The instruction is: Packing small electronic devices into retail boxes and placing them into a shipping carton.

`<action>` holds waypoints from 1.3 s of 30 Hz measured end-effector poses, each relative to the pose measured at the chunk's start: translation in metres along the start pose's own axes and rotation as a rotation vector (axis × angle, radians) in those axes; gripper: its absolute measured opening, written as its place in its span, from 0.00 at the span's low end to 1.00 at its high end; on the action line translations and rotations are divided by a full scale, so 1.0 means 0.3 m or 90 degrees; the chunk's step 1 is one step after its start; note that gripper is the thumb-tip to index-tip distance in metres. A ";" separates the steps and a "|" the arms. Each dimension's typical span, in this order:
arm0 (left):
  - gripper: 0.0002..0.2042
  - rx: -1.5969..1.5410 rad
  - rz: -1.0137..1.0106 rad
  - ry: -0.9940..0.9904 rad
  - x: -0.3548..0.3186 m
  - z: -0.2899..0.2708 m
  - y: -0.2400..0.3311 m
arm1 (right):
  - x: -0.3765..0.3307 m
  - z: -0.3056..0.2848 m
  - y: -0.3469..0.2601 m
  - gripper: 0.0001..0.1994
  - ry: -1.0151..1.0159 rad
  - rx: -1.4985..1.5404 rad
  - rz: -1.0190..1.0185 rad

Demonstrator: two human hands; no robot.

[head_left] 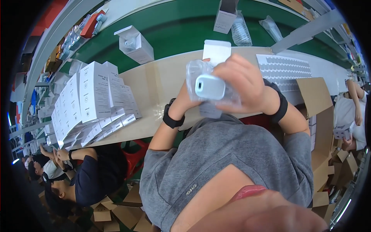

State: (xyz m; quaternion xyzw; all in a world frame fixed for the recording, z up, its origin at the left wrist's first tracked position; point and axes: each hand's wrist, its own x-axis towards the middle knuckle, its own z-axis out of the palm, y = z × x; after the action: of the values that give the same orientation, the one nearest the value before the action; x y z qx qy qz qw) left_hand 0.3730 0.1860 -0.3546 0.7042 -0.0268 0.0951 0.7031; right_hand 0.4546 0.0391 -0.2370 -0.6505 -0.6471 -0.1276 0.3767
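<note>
From where I stand: at least two people, well left of the left grip, the nearer one in a navy shirt (87,179). Then one big stack of white boxes (94,92) on the worktop (145,83), left of the left grip; ten-plus, overlapping, exact count not readable. One red stool (135,156) below and left of it. One open box (143,50) on the green strip (170,36), beyond and left of the left grip, one clear-wrapped item inside.

Left grip (187,96): closed round one white carton (217,52), flap up, fingers mostly hidden. One pale-blue device (210,87) with one port, in one clear bag (193,71), between the two grips, over the carton. Right grip (245,83): pinched on the bagged device, blurred. Two black wristbands (173,116), one per wrist.

Beyond the right grip: one more white box (225,21), two clear bubble sleeves (241,31). Right of the right grip: one white sheet (284,65), many grey rows; one large cardboard box (322,127), white boxes inside; one person in white (349,106), holding one small box (343,131).
</note>
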 end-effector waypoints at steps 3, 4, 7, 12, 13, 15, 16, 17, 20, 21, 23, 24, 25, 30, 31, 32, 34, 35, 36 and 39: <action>0.33 0.419 0.035 -0.034 -0.009 -0.065 -0.014 | 0.090 -0.059 -0.010 0.16 0.214 -0.048 0.045; 0.33 0.415 0.040 -0.028 0.000 -0.090 -0.023 | 0.122 -0.092 0.031 0.16 0.287 0.153 0.158; 0.29 0.125 0.028 0.252 0.039 -0.164 -0.014 | 0.168 -0.132 0.192 0.15 0.339 0.330 0.319; 0.24 0.174 0.183 0.516 0.287 -0.344 -0.054 | 0.178 0.034 0.445 0.16 0.192 -0.056 0.172; 0.24 0.228 0.218 0.559 0.342 -0.368 -0.073 | 0.185 0.092 0.494 0.16 0.160 -0.160 0.122; 0.25 0.274 0.228 0.607 0.452 -0.407 -0.112 | 0.192 0.216 0.570 0.19 0.129 -0.256 0.070; 0.26 0.319 0.230 0.636 0.501 -0.416 -0.134 | 0.187 0.274 0.618 0.21 0.081 -0.276 0.065; 0.26 0.318 0.237 0.648 0.534 -0.422 -0.157 | 0.175 0.328 0.668 0.23 0.034 -0.297 0.060; 0.29 0.279 0.144 0.657 0.629 -0.428 -0.232 | 0.074 0.465 0.834 0.23 -0.202 -0.423 0.027; 0.29 0.280 0.146 0.664 0.633 -0.444 -0.259 | 0.047 0.500 0.844 0.21 -0.306 -0.455 0.067; 0.29 0.345 0.146 0.660 0.602 -0.459 -0.310 | 0.034 0.523 0.784 0.20 -0.382 -0.426 0.090; 0.30 0.374 0.142 0.648 0.584 -0.449 -0.329 | 0.016 0.518 0.736 0.19 -0.460 -0.400 0.128; 0.30 0.370 0.134 0.632 0.574 -0.427 -0.327 | -0.009 0.497 0.694 0.19 -0.538 -0.373 0.177; 0.31 0.389 0.203 0.585 0.369 -0.321 -0.222 | 0.058 0.110 0.389 0.22 -0.510 -0.146 0.181; 0.30 0.326 0.227 0.559 0.315 -0.291 -0.209 | 0.053 0.009 0.323 0.24 -0.499 -0.114 0.183; 0.30 0.260 0.247 0.532 0.254 -0.257 -0.212 | 0.033 -0.071 0.263 0.26 -0.486 -0.081 0.188; 0.28 0.263 0.163 0.418 0.117 -0.162 -0.203 | -0.019 -0.204 0.123 0.30 -0.579 -0.055 0.356; 0.27 0.272 0.105 0.330 0.061 -0.121 -0.196 | -0.058 -0.245 0.088 0.34 -0.669 -0.037 0.488; 0.26 0.273 0.067 0.234 0.030 -0.072 -0.176 | -0.153 -0.262 0.050 0.34 -0.660 -0.042 0.520; 0.23 0.177 -0.001 -0.020 0.006 0.074 -0.181 | -0.511 -0.162 0.005 0.42 -0.482 -0.338 0.511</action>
State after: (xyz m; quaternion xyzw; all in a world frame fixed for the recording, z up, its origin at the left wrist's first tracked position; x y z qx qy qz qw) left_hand 0.3863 0.1647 -0.4077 0.7963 -0.0238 0.0864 0.5982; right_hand 0.4517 -0.1069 -0.3044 -0.9154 -0.3864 0.1074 -0.0355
